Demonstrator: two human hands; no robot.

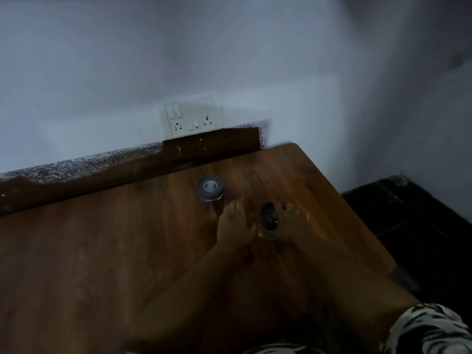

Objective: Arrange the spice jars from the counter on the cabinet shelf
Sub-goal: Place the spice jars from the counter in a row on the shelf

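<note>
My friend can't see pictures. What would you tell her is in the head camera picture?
Two bare hands reach across a dim wooden counter: the right hand wraps a dark-lidded spice jar, while the left hand rests beside a second jar with a grey lid, which stands upright. Behind them, a white socket plate sits on a pale wall.

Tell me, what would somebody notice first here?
Probably the two hands reaching over the wooden counter: the right hand has its grip around a dark-lidded jar, the left hand beside it. Another jar stands just behind, below the white wall socket.
</note>
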